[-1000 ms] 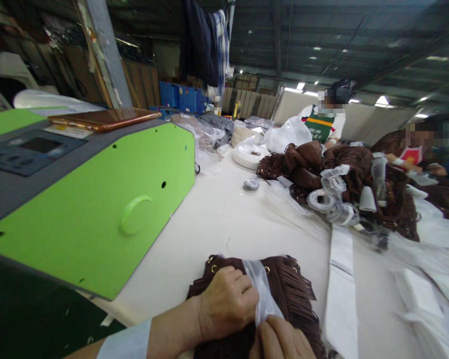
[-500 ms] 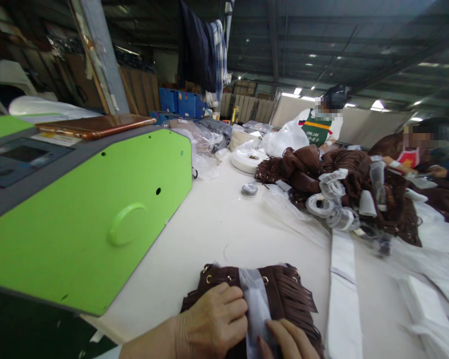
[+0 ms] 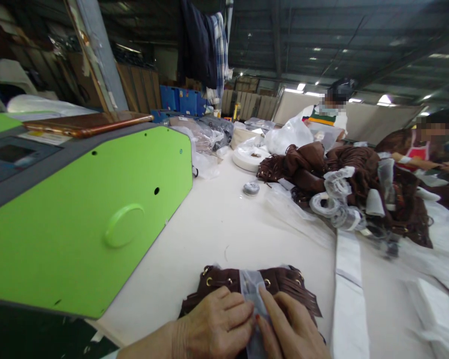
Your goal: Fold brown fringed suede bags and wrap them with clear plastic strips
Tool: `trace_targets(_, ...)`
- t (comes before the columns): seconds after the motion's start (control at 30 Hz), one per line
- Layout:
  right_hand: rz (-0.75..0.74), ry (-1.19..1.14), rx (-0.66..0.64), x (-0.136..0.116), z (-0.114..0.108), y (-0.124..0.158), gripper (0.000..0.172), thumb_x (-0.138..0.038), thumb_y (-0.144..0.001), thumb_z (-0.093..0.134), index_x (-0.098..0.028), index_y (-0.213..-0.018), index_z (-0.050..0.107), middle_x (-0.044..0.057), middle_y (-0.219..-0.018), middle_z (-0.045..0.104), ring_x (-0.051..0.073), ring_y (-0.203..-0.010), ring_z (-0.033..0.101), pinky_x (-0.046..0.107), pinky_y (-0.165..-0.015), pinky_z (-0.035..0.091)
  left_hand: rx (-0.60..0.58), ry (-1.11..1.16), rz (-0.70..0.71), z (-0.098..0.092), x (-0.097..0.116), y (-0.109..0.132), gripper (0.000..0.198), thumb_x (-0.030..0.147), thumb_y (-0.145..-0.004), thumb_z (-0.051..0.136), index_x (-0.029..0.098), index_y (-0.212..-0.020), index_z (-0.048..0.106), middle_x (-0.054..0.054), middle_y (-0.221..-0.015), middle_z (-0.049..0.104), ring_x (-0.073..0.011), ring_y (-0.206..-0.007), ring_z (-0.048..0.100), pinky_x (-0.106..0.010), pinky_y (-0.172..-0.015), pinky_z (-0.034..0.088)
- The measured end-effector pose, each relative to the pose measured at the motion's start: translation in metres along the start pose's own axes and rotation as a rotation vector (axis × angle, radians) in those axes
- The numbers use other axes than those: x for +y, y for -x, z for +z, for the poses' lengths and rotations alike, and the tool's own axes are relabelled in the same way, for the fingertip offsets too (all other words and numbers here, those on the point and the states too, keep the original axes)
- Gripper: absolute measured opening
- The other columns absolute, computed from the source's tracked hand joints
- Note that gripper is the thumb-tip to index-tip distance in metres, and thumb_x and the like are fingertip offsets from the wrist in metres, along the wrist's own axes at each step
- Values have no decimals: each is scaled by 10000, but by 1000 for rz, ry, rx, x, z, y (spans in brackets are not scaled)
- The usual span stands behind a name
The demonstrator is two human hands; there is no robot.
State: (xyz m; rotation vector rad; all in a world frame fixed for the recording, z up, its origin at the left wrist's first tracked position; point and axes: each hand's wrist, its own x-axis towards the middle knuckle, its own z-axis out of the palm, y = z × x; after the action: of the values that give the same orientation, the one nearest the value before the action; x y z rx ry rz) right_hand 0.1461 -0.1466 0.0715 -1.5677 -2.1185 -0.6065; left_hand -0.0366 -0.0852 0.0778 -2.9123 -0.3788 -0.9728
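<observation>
A brown fringed bag [image 3: 284, 286] lies on the white table [image 3: 217, 224] close to me, with a clear plastic strip [image 3: 251, 289] wrapped across its middle. My left hand [image 3: 213, 326] rests flat on the bag's left half, its fingertips at the strip's edge. To the right, my right hand [image 3: 290, 326] lies with its fingers stretched out, pressing on the strip and the bag. Both hands press rather than grip.
A large green machine [image 3: 86, 209] fills the left side, a copper-coloured slab [image 3: 86, 123] on top. A heap of brown fringed bags [image 3: 359, 184] with plastic-wrapped straps lies at the right. White tape rolls [image 3: 250, 157], plastic bags and white paper strips [image 3: 349, 294] are around. Two people work across the table.
My right hand has slid forward over the plastic strip, from pinching its near end to lying flat on it. The strip now sits flat across the bag.
</observation>
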Motion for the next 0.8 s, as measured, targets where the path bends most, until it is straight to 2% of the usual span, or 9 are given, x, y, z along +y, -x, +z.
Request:
trace_targets(0.1, -134, 67, -74, 8, 5, -8, 369, -406, -898, 414, -196, -1122, 618, 75, -871, 661, 166, -693, 626, 253, -530, 505, -28, 6, -20, 5, 1, 3, 258, 124, -898, 334, 114, -749, 544, -53, -752, 578, -148, -648, 503, -303, -552, 365)
trace_targets(0.23, -164, 98, -79, 10, 12, -5, 365, -399, -895, 429, -168, -1101, 623, 82, -878, 655, 166, -709, 606, 250, -537, 483, 2, 6, -24, 9, 1, 5, 241, 118, -889, 350, 108, -749, 545, -46, -762, 577, -149, -659, 504, -308, -554, 360)
trace_targets(0.37, -145, 62, -61, 10, 12, -2, 363, -400, -897, 430, -147, -1057, 635, 87, -881, 647, 168, -752, 601, 250, -597, 492, 3, 3, -38, 9, 1, 5, 214, 128, -884, 371, 113, -771, 552, -53, -768, 577, -149, -669, 505, -300, -555, 357)
trace_targets(0.57, -163, -15, -151, 8, 9, -11, 368, -384, -912, 393, -200, -1175, 573, 58, -820, 620, 159, -668, 588, 262, -527, 490, 0, 44, -64, 5, 3, 4, 219, 110, -873, 357, 129, -746, 534, -55, -750, 579, -157, -705, 525, -293, -602, 404)
trace_targets(0.8, -87, -187, -174, 8, 6, -7, 332, -320, -911, 426, -186, -1177, 570, 68, -886, 617, 149, -787, 614, 239, -682, 549, -41, 134, -102, -1, 3, 3, 192, 138, -882, 371, 119, -935, 554, -68, -794, 613, -171, -734, 554, -292, -622, 433)
